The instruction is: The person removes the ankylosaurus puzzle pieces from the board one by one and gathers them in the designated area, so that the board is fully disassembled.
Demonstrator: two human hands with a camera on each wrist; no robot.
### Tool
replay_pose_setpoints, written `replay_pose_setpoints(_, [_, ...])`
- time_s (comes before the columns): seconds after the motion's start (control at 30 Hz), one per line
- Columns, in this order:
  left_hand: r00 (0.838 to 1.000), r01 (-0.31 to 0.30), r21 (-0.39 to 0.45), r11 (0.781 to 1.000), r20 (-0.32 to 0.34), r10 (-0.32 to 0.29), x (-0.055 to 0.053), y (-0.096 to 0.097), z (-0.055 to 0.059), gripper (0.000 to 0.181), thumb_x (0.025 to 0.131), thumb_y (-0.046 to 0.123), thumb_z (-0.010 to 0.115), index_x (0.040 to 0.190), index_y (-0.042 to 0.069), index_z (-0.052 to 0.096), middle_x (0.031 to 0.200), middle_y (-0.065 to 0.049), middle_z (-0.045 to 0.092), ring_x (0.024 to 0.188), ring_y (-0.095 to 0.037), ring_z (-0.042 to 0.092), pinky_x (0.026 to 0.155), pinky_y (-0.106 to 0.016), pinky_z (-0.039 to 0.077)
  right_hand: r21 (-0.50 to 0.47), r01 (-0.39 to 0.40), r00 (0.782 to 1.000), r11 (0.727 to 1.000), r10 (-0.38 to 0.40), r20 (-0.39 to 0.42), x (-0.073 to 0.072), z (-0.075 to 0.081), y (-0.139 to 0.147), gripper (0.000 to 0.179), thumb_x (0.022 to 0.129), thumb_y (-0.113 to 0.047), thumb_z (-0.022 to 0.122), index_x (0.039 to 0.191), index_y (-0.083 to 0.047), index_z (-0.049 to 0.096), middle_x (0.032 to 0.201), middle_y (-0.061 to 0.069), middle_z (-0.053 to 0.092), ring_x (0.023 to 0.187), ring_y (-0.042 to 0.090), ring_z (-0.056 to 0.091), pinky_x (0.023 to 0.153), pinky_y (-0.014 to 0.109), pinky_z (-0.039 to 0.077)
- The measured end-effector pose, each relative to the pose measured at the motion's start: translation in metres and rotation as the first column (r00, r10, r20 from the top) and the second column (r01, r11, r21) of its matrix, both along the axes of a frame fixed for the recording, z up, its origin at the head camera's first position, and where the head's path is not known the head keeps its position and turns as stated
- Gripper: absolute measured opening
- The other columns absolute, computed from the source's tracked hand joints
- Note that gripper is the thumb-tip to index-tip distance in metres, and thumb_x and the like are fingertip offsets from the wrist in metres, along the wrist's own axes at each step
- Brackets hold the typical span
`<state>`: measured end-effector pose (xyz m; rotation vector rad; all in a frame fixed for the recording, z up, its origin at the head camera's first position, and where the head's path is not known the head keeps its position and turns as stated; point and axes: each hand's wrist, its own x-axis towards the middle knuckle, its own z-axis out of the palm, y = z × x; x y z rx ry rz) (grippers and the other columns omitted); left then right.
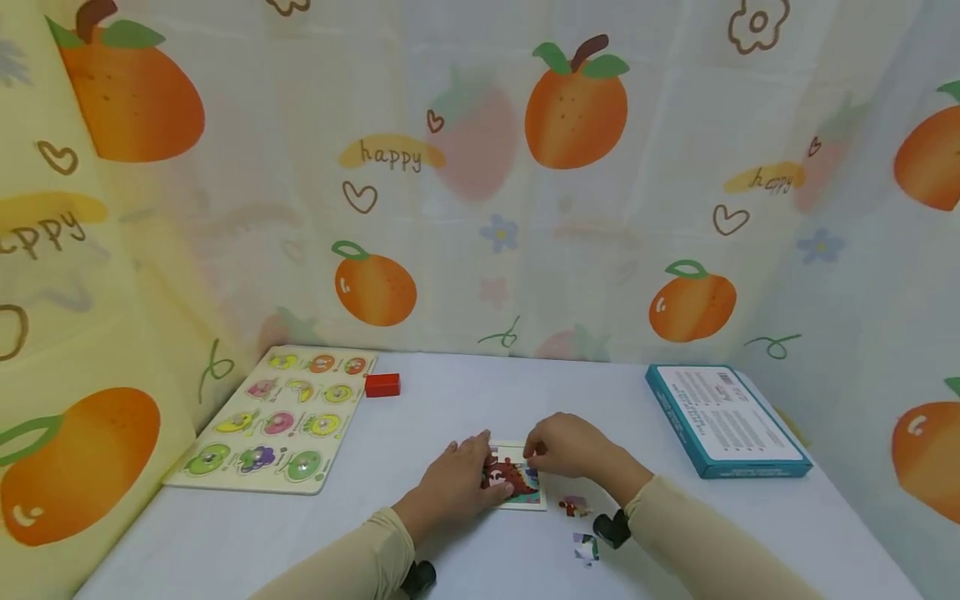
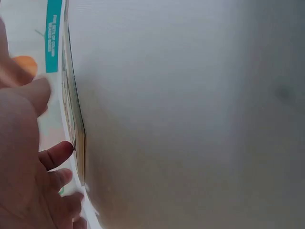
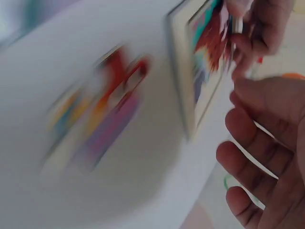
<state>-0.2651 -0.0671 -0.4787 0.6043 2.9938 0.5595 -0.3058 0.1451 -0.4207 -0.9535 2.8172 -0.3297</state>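
Note:
A framed jigsaw puzzle (image 1: 512,479) with a reddish-brown dinosaur-like picture lies flat on the white table. My left hand (image 1: 459,486) rests along its left side, fingers stretched toward the far edge and thumb over the picture's near part. At the upper right corner, my right hand (image 1: 576,447) has its fingertips bent down to the frame; whether a piece sits between thumb and forefinger I cannot tell. Two loose jigsaw pieces (image 1: 574,506) lie on the table right of the frame. They appear blurred in the right wrist view, beside the puzzle's pale edge (image 3: 180,71).
A fruit-picture board (image 1: 341,454) lies at the left, with a red block (image 1: 382,385) at its upper right edge. On the right is a teal-edged box (image 1: 731,421). A fruit-print curtain (image 1: 465,275) hangs behind and at both sides.

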Motion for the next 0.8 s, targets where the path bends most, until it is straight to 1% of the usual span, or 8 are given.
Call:
replay_pose_setpoints(0.07, [0.999,0.012,-0.02,1.0,-0.033,-0.012,0.002,-0.004,0.001,0.063,0.093,0.055,0.057,0.131,0.005,0.052,0.15,-0.013,0.04,0.136,-0.034,0.038,0.11,-0.053,0.026,-0.015,0.0,1.0,1.0,-0.001,-0.015,-0.006,-0.004,-0.016,0.01,0.088,-0.025,0.073,0.094,-0.017,0.077,0.077,-0.013,0.061,0.072,0.008,0.054,0.069,0.031,0.048])
replay_pose_setpoints(0.17, [0.997,0.007,-0.079,0.997,-0.076,-0.013,0.005,-0.008,0.003,0.052,0.094,0.05,0.057,0.127,0.009,0.057,0.152,-0.012,0.039,0.135,-0.035,0.039,0.108,-0.056,0.028,-0.024,0.023,1.0,0.999,-0.024,-0.019,-0.013,-0.012,-0.033,0.012,0.089,-0.025,0.072,0.096,-0.017,0.076,0.078,-0.013,0.063,0.073,0.007,0.055,0.07,0.032,0.049])
replay_pose_setpoints(0.23, [0.996,-0.006,-0.11,0.994,-0.093,-0.004,0.008,-0.012,0.004,0.054,0.092,0.048,0.06,0.132,0.011,0.058,0.15,-0.011,0.042,0.133,-0.034,0.043,0.105,-0.057,0.032,-0.026,0.051,0.999,0.998,-0.052,-0.01,-0.016,-0.017,-0.04,0.01,0.089,-0.024,0.071,0.094,-0.017,0.076,0.078,-0.012,0.063,0.073,0.008,0.056,0.071,0.033,0.05])
replay_pose_setpoints(0.3, [0.994,-0.02,-0.124,0.992,-0.107,0.007,0.01,-0.014,0.005,0.053,0.091,0.048,0.063,0.132,0.015,0.061,0.146,-0.01,0.047,0.13,-0.032,0.047,0.102,-0.058,0.036,-0.027,0.076,0.997,0.997,-0.076,-0.005,-0.017,-0.02,-0.045,0.008,0.088,-0.024,0.072,0.092,-0.018,0.076,0.077,-0.012,0.063,0.073,0.009,0.056,0.073,0.034,0.05])
replay_pose_setpoints(0.43, [0.992,-0.029,-0.098,0.995,-0.125,0.017,0.013,-0.016,0.005,0.044,0.088,0.046,0.069,0.122,0.018,0.069,0.135,-0.007,0.058,0.123,-0.028,0.055,0.096,-0.056,0.042,-0.04,0.11,0.994,0.993,-0.11,0.004,-0.018,-0.023,-0.048,0.006,0.087,-0.025,0.074,0.087,-0.019,0.075,0.076,-0.011,0.062,0.073,0.01,0.054,0.072,0.034,0.05])
replay_pose_setpoints(0.6, [0.993,-0.02,-0.067,0.998,-0.115,0.013,0.01,-0.017,0.004,0.036,0.085,0.045,0.071,0.111,0.02,0.074,0.121,-0.004,0.067,0.114,-0.024,0.061,0.09,-0.049,0.048,-0.048,0.095,0.995,0.994,-0.096,-0.001,-0.018,-0.024,-0.049,0.008,0.087,-0.024,0.074,0.081,-0.019,0.075,0.071,-0.013,0.061,0.067,0.008,0.054,0.065,0.029,0.048])
replay_pose_setpoints(0.7, [0.993,-0.023,-0.074,0.997,-0.116,0.014,0.009,-0.017,0.006,0.035,0.084,0.046,0.073,0.11,0.022,0.075,0.118,-0.002,0.068,0.111,-0.023,0.062,0.087,-0.049,0.049,-0.071,0.104,0.994,0.992,-0.102,0.034,-0.02,-0.025,-0.051,0.011,0.088,-0.021,0.073,0.077,-0.018,0.074,0.067,-0.012,0.06,0.065,0.008,0.053,0.061,0.028,0.048])
replay_pose_setpoints(0.8, [0.993,-0.03,-0.089,0.996,-0.12,0.019,0.008,-0.016,0.009,0.034,0.083,0.046,0.074,0.108,0.024,0.076,0.116,-0.002,0.069,0.108,-0.024,0.063,0.086,-0.052,0.049,-0.103,0.121,0.99,0.987,-0.112,0.083,-0.023,-0.025,-0.053,0.014,0.089,-0.018,0.071,0.075,-0.016,0.074,0.065,-0.01,0.06,0.063,0.009,0.053,0.059,0.027,0.048])
